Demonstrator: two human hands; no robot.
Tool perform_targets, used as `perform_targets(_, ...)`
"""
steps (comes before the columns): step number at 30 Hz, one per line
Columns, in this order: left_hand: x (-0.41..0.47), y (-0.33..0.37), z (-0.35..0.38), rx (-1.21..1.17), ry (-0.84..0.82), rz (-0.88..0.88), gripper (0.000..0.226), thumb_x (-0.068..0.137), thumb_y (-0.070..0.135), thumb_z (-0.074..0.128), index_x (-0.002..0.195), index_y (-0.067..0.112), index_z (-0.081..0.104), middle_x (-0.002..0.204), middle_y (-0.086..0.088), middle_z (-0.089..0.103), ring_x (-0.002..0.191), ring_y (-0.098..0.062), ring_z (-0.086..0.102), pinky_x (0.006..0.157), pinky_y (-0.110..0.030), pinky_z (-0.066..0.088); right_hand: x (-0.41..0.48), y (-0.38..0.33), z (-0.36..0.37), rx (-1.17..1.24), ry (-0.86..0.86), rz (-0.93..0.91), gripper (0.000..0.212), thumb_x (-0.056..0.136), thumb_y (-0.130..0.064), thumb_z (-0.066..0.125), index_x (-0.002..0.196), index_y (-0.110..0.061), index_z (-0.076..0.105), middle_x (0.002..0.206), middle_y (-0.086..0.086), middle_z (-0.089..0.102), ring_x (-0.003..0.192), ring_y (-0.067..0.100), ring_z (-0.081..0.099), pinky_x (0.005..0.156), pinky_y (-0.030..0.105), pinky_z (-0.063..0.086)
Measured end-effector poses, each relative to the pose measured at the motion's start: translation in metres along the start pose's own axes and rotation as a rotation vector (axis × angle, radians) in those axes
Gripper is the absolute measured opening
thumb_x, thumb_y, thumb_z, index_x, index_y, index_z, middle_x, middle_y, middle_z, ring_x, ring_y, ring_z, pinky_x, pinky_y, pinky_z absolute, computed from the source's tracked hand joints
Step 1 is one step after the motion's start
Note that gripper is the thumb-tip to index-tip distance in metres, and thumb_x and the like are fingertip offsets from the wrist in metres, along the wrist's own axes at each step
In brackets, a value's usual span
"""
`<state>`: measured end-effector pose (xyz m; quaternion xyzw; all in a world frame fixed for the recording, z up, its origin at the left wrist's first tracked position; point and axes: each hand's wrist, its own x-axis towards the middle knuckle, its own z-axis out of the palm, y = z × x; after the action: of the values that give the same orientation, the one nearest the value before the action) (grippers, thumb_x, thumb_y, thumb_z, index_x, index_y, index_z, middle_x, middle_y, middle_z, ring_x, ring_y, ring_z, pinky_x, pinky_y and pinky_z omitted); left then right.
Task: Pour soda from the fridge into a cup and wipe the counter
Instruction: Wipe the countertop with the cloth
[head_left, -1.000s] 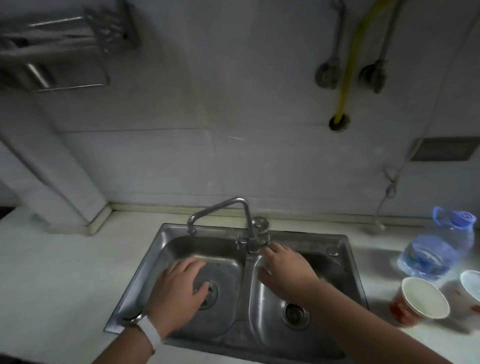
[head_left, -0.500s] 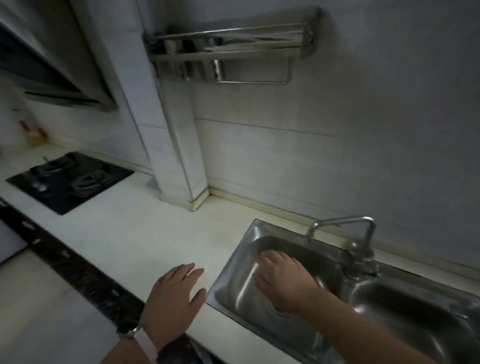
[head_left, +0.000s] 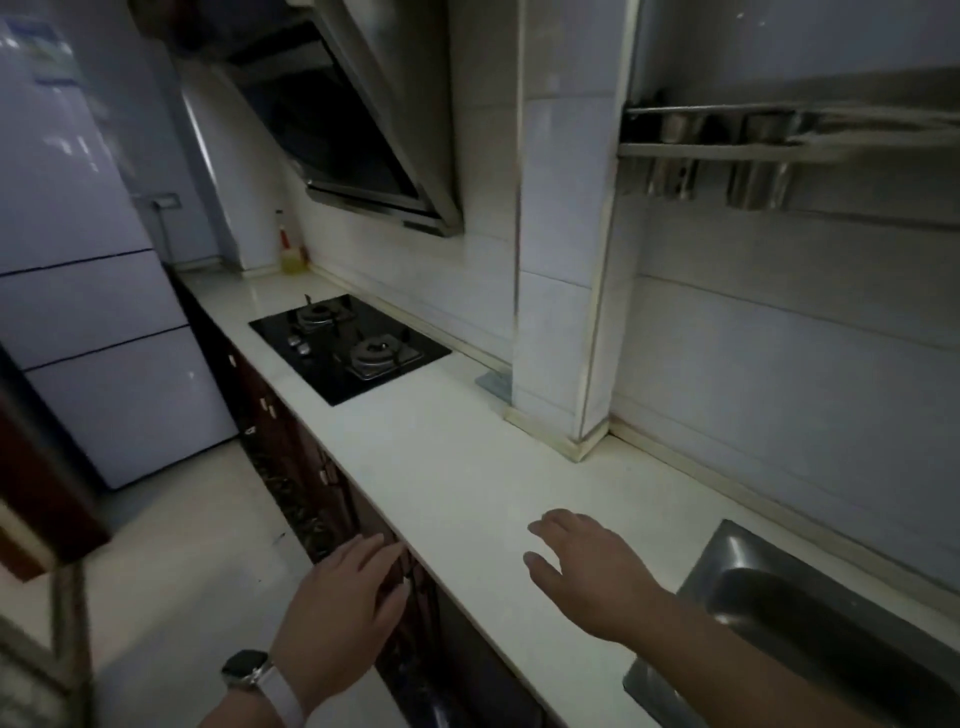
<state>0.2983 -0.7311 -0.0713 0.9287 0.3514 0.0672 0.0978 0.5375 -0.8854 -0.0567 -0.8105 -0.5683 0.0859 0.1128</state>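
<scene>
task barely begun: fridge closed, hands holding nothing

the tall pale glossy fridge (head_left: 88, 312) stands at the far left with every door shut, so the soda is judged to be inside it, unseen; no cup and no cloth show, and fetching, pouring and wiping are all left. the left hand (head_left: 337, 613) hangs over the front edge of the long white counter (head_left: 441, 467), fingers straight and close together, empty. the right hand (head_left: 587, 571) is above the counter near the steel sink (head_left: 769, 613), fingers loosely spread, thumb apart, gripping nothing; whether it touches the top cannot be told. a small bottle of yellowish liquid (head_left: 291, 254) stands at the counter's far end; the contents of the two metal cylinders on the wall rack (head_left: 758, 171) are hidden.
</scene>
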Motion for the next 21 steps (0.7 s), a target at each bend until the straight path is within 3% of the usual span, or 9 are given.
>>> perform_targets(8,0.024,-0.057,-0.039,0.061,0.084,-0.096,0.081,0.081,0.064,0.009,0.145,0.029,0.042,0.152,0.006,0.04,0.142,-0.018,0.033,0.114,-0.034,0.029,0.084,-0.043,0.007,-0.003,-0.04,-0.115,0.053,0.101,-0.052,0.03,0.148,-0.028,0.036,0.151,-0.012,0.036,0.135,0.012,0.035,0.108,0.031,0.033)
perform_targets(13,0.055,-0.086,-0.021,0.066,-0.048,-0.122,0.078,0.081,0.067,0.011,0.148,0.033,0.036,0.156,0.009,0.033,0.145,-0.015,0.024,0.117,-0.032,0.025,0.134,-0.041,0.035,-0.017,-0.119,-0.11,0.054,0.101,-0.052,0.031,0.148,-0.027,0.035,0.151,-0.01,0.035,0.135,0.015,0.035,0.107,0.032,0.033)
perform_targets(16,0.087,-0.109,-0.005,0.075,-0.119,-0.139,0.06,0.095,0.062,0.026,0.149,0.037,0.028,0.159,0.014,0.023,0.147,-0.011,0.016,0.117,-0.032,0.023,0.175,-0.034,0.054,0.01,-0.158,-0.094,0.054,0.101,-0.052,0.031,0.147,-0.025,0.037,0.149,-0.008,0.038,0.133,0.016,0.037,0.107,0.033,0.034)
perform_targets(21,0.166,-0.138,0.008,0.112,-0.213,-0.125,0.058,0.096,0.059,0.032,0.15,0.036,0.027,0.16,0.013,0.02,0.147,-0.011,0.015,0.117,-0.032,0.024,0.246,-0.014,0.075,0.03,-0.221,-0.055,0.056,0.099,-0.054,0.031,0.145,-0.023,0.038,0.146,-0.006,0.04,0.13,0.018,0.039,0.106,0.035,0.035)
